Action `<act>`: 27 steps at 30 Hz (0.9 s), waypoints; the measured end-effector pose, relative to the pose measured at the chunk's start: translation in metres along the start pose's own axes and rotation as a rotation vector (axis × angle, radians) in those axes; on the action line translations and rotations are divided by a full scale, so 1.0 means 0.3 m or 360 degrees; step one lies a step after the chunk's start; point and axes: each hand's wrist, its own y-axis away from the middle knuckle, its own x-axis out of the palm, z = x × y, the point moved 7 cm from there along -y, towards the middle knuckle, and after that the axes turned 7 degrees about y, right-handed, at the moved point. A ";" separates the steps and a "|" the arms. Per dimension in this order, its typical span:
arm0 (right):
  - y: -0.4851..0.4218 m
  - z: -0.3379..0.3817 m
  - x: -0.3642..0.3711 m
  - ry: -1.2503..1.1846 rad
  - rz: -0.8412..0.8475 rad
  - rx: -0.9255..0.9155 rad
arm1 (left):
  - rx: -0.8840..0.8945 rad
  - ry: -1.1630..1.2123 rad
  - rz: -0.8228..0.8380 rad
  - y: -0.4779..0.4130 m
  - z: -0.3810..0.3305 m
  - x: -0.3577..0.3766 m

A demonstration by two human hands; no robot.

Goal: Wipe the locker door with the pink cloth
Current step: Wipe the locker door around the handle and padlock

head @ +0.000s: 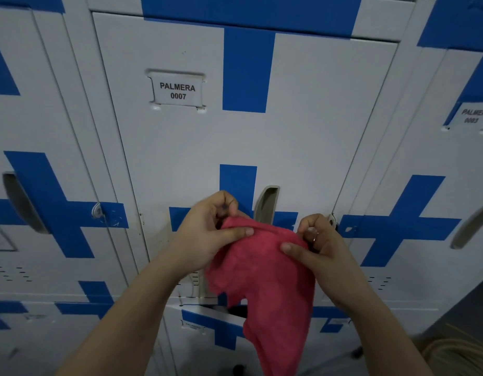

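While both hands are working in front of the white locker door (pixel 302 137), the pink cloth (pixel 264 280) is hanging between them, held up by its top edge and not touching the door. The left hand (pixel 207 232) is pinching the cloth's upper left corner, its fingers (pixel 236 232) closed on the fabric with the thumb lying across the front. The right hand (pixel 316 245) is gripping the upper right edge, its fingers (pixel 305 226) curled over the cloth from behind and the thumb pressing on the front. Most of the cloth is drooping down below the hands, reaching toward the lower locker.

Behind the hands, the door is carrying a name label (pixel 178 90) reading "PALMERA 0007" in its upper left part, and strips of blue tape (pixel 247 69) are forming crosses on it. A recessed handle (pixel 266 206) is sitting just above and between the two hands. Neighbouring lockers on either side are showing the same blue crosses
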 end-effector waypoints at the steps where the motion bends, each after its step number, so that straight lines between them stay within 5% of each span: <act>1: 0.001 -0.004 -0.002 -0.0033 0.0107 0.0031 | 0.0053 -0.0052 -0.0015 -0.006 -0.007 -0.010; 5: -0.007 0.025 -0.044 -0.0145 0.0130 0.0023 | 0.0448 -0.0461 -0.0293 -0.017 -0.072 -0.041; 10: -0.065 0.113 -0.091 0.0277 -0.0654 -0.0315 | 0.1211 -0.1467 -0.0860 0.016 -0.155 -0.019; 15: -0.060 0.167 -0.070 0.0788 -0.1321 -0.0650 | 0.1027 -0.1384 -0.0983 -0.005 -0.098 -0.027; 21: -0.031 0.122 0.003 0.0990 -0.1236 -0.0776 | 0.0995 -0.1396 -0.0915 0.013 -0.021 0.095; 27: 0.013 0.012 0.110 0.1115 -0.0960 -0.0850 | 0.1057 -0.1625 -0.0346 0.006 0.109 0.189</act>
